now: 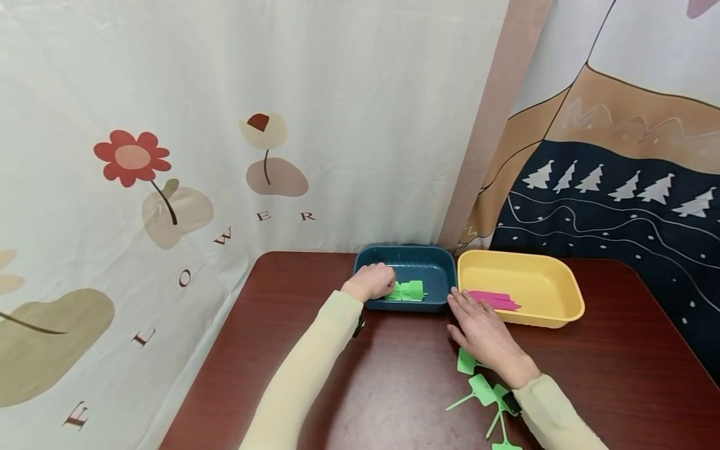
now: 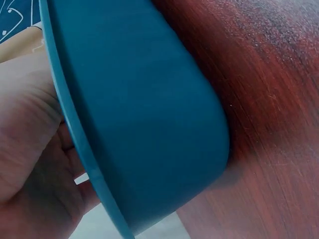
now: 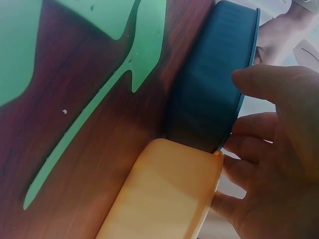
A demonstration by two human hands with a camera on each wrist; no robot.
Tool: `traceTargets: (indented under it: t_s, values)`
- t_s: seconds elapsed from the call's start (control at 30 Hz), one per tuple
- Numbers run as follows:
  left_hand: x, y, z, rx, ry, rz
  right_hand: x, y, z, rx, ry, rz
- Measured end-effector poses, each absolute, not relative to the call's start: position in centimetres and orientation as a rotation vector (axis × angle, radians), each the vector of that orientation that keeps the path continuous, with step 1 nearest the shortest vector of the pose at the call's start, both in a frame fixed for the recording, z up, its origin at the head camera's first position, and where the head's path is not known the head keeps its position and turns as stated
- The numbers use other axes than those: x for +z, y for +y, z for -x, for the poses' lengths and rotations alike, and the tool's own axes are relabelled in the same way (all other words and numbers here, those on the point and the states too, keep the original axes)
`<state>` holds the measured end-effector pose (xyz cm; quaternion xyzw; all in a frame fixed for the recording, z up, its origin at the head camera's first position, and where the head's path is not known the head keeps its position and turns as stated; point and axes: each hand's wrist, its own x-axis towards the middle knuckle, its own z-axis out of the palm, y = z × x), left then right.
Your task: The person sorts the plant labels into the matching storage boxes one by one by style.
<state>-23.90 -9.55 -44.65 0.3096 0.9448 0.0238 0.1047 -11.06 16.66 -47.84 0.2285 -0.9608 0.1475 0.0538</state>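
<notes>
My left hand (image 1: 371, 282) reaches over the near left side of the dark blue tray (image 1: 427, 265), its fingers curled close against several green tags (image 1: 413, 290) inside. In the left wrist view, the tray's wall (image 2: 144, 109) partly hides the fingers, and I cannot tell whether they pinch a tag. My right hand (image 1: 486, 331) is spread with extended fingers over the near rims where the blue and yellow trays meet. No object shows in its grasp in the right wrist view. Under and beside the right wrist, several green tags (image 1: 482, 389) with thin tails lie on the table.
The yellow tray (image 1: 540, 270) stands right beside the blue one and holds flat magenta pieces (image 1: 495, 300). Both trays stand near the back edge of the dark red-brown table (image 1: 388, 375). A printed curtain (image 1: 365, 125) hangs behind the table.
</notes>
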Motion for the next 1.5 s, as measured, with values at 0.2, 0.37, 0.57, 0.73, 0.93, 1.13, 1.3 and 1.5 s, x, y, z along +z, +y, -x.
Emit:
traceTargets:
  t_s: [0.2, 0.37, 0.57, 0.73, 0.93, 1.13, 1.3, 1.5]
  values:
    - [-45.2, -9.6, 24.1, 0.114, 2.843, -0.891, -48.0, 16.6, 11.1, 0.451, -2.914, -0.699]
    - [-45.5, -9.7, 23.9, 0.208, 2.919, -0.904, -48.0, 16.7, 11.2, 0.447, -2.911, -0.701]
    - [-45.2, -9.6, 22.6, 0.174, 3.01, -1.027, -47.8, 17.4, 11.3, 0.465, -2.915, -0.729]
    - [-45.2, -9.4, 21.3, 0.103, 3.125, -1.171, -47.1, 18.4, 11.2, 0.558, -2.916, -0.702]
    - [-45.4, -10.1, 19.5, 0.201, 3.217, -1.114, -46.4, 19.5, 10.3, 0.603, -2.815, -0.627]
    - [-45.6, -11.8, 18.4, 0.394, 3.293, -0.868, -46.6, 20.7, 8.6, 0.563, -2.768, -0.569]
    - [-46.3, -13.5, 17.9, 0.514, 3.259, -0.536, -47.1, 21.8, 7.4, 0.535, -2.8, -0.592]
    - [-46.8, -14.9, 17.6, 0.577, 3.156, -0.317, -48.1, 23.1, 6.5, 0.569, -2.977, -0.571]
